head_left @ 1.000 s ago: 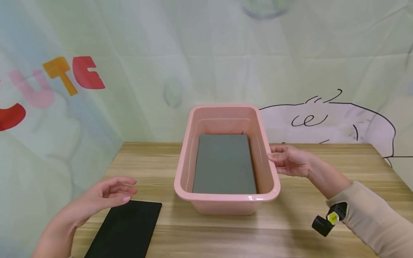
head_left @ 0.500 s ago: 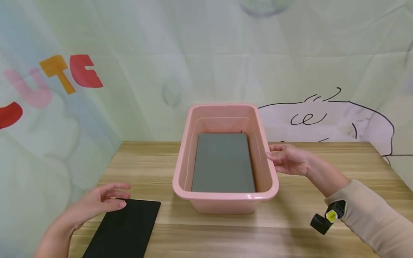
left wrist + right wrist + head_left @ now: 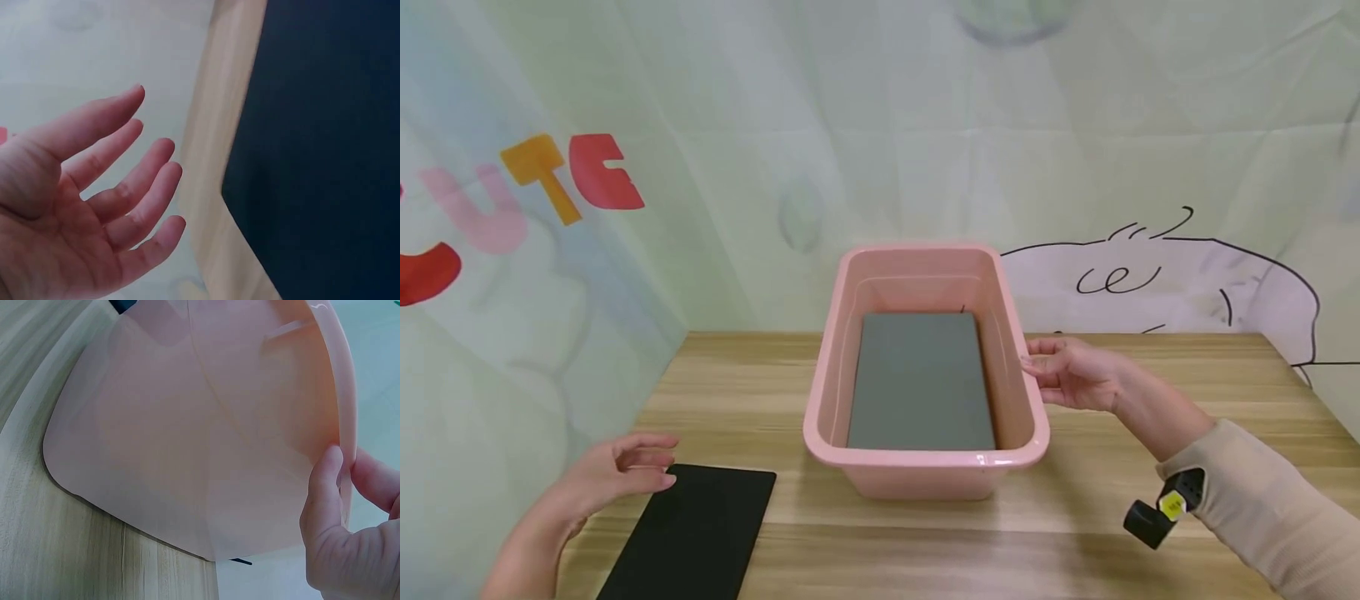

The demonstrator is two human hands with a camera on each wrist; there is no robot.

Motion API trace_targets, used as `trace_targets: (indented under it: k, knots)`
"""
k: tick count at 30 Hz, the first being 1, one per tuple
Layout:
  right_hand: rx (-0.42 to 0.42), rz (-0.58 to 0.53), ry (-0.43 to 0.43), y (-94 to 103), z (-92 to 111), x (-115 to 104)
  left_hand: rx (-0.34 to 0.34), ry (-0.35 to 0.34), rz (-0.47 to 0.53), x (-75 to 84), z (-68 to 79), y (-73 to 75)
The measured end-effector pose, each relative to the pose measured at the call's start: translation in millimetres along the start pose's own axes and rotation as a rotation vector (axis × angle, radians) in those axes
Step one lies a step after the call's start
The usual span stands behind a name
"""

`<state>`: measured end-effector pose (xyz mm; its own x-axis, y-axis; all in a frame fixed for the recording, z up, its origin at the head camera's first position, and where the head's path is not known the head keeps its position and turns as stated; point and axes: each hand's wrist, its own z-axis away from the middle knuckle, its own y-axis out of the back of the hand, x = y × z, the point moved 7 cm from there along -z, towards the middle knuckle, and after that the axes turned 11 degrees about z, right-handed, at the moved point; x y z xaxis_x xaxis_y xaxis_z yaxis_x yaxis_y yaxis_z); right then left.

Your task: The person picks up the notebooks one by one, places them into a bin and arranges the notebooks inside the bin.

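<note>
A pink rectangular plastic basin [image 3: 925,483] stands on the wooden table in the middle of the head view. Inside it lies a flat grey-green rectangular slab [image 3: 922,383]. My right hand [image 3: 1075,377] pinches the basin's right rim. In the right wrist view the thumb of that hand [image 3: 347,544] is against one side of the rim and a finger against the other. To the left, my left hand [image 3: 610,477] holds nothing, its fingers loosely bent near the far-left corner of a thin black rectangular sheet [image 3: 692,533]. The left wrist view shows its palm beside that dark sheet [image 3: 319,156].
A printed cloth backdrop [image 3: 737,167] hangs at the left and behind the wooden table [image 3: 880,550]. The basin stands toward the table's back edge. A black wrist device [image 3: 1165,508] is strapped on the right sleeve.
My left hand has shifted left and a little down, away from the basin and toward the far-left corner of the black sheet. The right hand keeps its hold on the rim, and the basin stays put.
</note>
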<state>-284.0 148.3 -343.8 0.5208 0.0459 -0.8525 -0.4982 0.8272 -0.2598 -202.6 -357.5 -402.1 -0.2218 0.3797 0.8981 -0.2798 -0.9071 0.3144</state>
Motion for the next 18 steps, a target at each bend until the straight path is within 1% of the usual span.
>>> trace_targets:
  k: [3, 5, 9, 12, 14, 18]
  knots:
    - [0.0, 0.006, 0.008, -0.9, 0, -1, 0.027, 0.02, -0.035, -8.3, 2.0, 4.9]
    - [0.0, 0.009, 0.012, -1.4, 0, -3, 0.03, 0.044, -0.047, -14.2, 3.2, 7.8]
    - [0.003, 0.012, 0.009, -2.0, 0, -3, 0.018, 0.102, -0.069, -25.0, 5.5, 11.4]
    - [0.003, 0.009, 0.009, -1.4, 0, -2, 0.007, 0.133, -0.081, -30.7, 6.7, 12.3]
    - [-0.005, 0.007, 0.009, -1.0, 0, -1, 0.001, 0.145, -0.084, -33.3, 6.8, 11.7]
    - [-0.03, -0.001, 0.016, -0.3, 1, 0, -0.007, 0.146, -0.093, -36.8, 5.9, 10.1]
